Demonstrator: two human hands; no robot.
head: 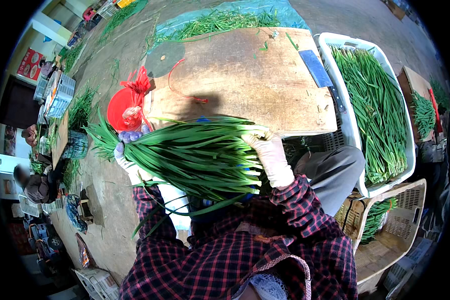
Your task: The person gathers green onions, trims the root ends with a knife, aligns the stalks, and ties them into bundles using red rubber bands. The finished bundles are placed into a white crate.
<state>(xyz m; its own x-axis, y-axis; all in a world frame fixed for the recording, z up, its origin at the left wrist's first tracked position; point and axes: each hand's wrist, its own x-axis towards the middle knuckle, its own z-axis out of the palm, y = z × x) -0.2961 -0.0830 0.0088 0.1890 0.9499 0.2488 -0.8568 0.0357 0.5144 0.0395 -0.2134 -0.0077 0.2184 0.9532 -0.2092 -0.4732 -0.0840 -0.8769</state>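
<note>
A large bundle of long green Chinese chives (pixel 195 155) lies across in front of my body. My left hand (pixel 129 144), in a glove with purplish fingers, grips it near the leafy end. At the pale stem ends, my right hand (pixel 266 150), in a whitish glove, has its fingers on the stalks; its exact hold is partly hidden. Beyond the bundle is a wooden board (pixel 247 82), with a cleaver (pixel 317 69) at its right edge and a red tie strip (pixel 170 80) at its left. Red strips hang at a red bucket (pixel 116 108) beside the board.
A white crate (pixel 408 123) full of chives stands to the right. Below it a beige crate (pixel 408 225) holds a tied bundle. Loose chives lie on a green sheet (pixel 285 13) behind the board. Other people work at the far left.
</note>
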